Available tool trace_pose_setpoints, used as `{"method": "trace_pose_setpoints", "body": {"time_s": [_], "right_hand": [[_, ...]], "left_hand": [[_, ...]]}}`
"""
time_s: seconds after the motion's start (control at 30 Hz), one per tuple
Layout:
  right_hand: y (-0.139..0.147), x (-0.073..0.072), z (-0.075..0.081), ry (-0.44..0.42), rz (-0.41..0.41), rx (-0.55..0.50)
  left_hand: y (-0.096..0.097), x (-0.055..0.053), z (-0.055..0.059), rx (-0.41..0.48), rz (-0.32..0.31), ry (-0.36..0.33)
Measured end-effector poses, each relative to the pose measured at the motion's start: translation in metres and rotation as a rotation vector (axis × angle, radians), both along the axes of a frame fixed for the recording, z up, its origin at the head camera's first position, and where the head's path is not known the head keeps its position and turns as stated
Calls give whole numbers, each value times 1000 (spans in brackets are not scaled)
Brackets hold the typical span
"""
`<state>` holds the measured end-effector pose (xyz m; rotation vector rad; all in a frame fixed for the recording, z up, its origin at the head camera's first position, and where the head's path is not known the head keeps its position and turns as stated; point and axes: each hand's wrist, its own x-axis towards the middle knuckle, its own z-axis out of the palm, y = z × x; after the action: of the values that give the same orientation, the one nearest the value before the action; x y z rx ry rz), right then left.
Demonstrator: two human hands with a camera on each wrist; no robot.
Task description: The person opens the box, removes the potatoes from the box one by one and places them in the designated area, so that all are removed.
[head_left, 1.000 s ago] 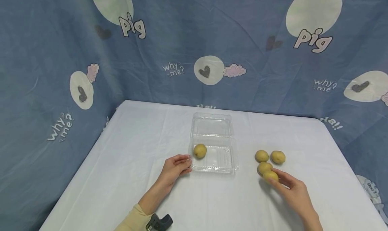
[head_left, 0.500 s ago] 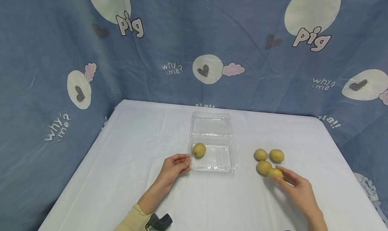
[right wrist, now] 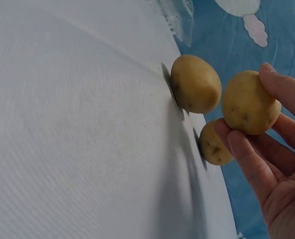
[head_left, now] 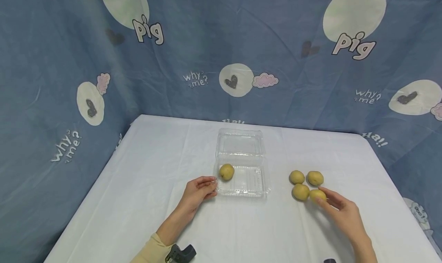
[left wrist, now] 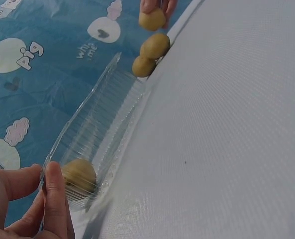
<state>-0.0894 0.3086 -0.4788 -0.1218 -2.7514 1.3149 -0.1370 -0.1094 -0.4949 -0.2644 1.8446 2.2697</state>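
Observation:
My left hand (head_left: pixel 197 193) pinches the near left corner of a clear plastic clamshell box (head_left: pixel 246 180), its rim caught between thumb and fingers in the left wrist view. The lid (head_left: pixel 240 142) lies folded back, and one potato (head_left: pixel 226 172) sits at the left in the base. On the right, my right hand (head_left: pixel 343 214) holds a potato (right wrist: pixel 249 102) between thumb and fingertips, raised above the cloth. Close beside it a second potato (right wrist: pixel 196 83) rests on the table. Two more potatoes, one left (head_left: pixel 297 177) and one right (head_left: pixel 315 178), lie just behind.
A white cloth covers the table (head_left: pixel 152 155). Behind it hangs a blue printed curtain (head_left: pixel 172 101), which also runs along the left side. A dark band (head_left: pixel 180 253) is on the left wrist, below a beige sleeve (head_left: pixel 152 249).
My right hand has shifted a little to the right with its potato, which no longer overlaps the potato beside it so much. The left hand and the box stay put.

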Motion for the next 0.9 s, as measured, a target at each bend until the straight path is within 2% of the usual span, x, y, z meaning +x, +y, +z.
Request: {"method": "trace_pose_setpoints", "body": {"time_s": [0.27,0.9], "right_hand": [[4,-4,-3,-67,-7,22],[8,-12,-11,-79,-2,42]], "left_hand": [[0,0,-1,4,3,-6],[0,1,0,1,2,0]]}}
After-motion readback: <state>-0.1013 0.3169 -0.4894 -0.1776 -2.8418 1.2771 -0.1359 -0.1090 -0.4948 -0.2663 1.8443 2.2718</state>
